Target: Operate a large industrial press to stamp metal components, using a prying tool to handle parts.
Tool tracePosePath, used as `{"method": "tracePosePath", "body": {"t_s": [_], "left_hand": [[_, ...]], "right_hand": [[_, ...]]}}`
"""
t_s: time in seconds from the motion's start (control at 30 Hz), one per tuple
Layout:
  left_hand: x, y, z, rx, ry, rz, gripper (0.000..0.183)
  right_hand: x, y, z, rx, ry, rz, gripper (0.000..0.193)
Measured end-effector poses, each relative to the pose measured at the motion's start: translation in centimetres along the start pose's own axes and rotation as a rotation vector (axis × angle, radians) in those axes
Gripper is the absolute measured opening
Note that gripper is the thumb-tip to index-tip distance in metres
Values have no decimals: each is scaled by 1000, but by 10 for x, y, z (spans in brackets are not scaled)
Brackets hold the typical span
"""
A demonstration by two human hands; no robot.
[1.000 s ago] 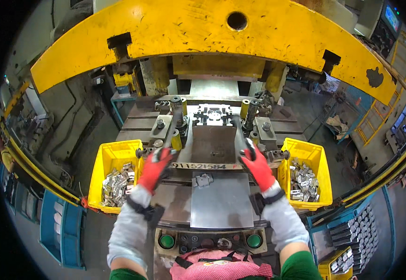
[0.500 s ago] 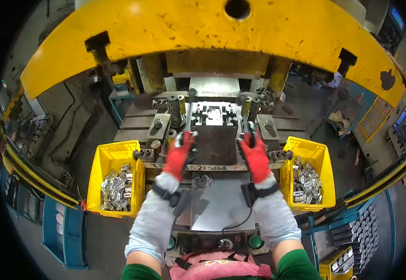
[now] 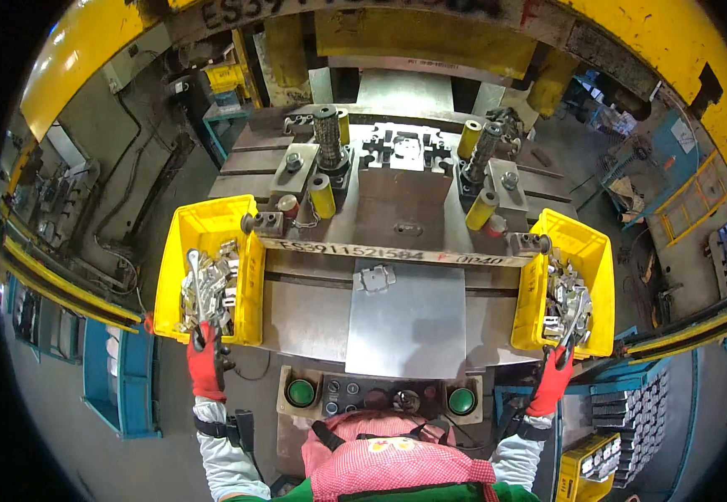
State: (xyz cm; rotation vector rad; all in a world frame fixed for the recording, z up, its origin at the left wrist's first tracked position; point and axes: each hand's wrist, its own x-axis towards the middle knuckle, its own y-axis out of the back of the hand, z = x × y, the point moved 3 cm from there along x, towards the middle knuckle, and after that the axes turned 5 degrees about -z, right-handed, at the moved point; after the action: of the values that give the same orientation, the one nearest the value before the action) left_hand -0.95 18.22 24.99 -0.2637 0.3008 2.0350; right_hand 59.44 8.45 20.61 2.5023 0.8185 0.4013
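Note:
My left hand, in a red glove, is closed round a long slim metal hand tool. Its rounded tip is over the left yellow bin, which holds loose metal parts. At the right, my gloved right hand grips a similar slim tool above the metal parts in the right yellow bin. Whether either tip holds a part cannot be made out. Between the bins stands the press's lower die, with a bright cut-out metal piece on its far part.
Yellow posts and dark guide pillars rise from the die. A flat shaped piece lies on the smooth metal plate. Nearer is a control box with green buttons. A blue rack stands at left.
Both hands have drawn back from the die and spread outward to the bins, tools in hand. The view has shifted, and the upper die's lettered edge now shows at the top.

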Motion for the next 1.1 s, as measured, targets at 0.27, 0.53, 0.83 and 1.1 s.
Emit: {"method": "tracePosePath", "body": {"t_s": [0.27, 0.53, 0.83, 1.1], "left_hand": [[-26, -143, 73, -91, -10, -505, 21], [70, -319, 99, 345, -299, -706, 36], [15, -251, 72, -74, -487, -541, 25], [-18, -61, 8, -237, 110, -246, 44]], "right_hand": [[-22, -35, -87, 178, 44, -71, 50], [-54, -61, -78, 488, 84, -391, 53], [-63, -35, -84, 417, 60, -342, 53], [-73, -102, -90, 156, 49, -867, 51]]}}
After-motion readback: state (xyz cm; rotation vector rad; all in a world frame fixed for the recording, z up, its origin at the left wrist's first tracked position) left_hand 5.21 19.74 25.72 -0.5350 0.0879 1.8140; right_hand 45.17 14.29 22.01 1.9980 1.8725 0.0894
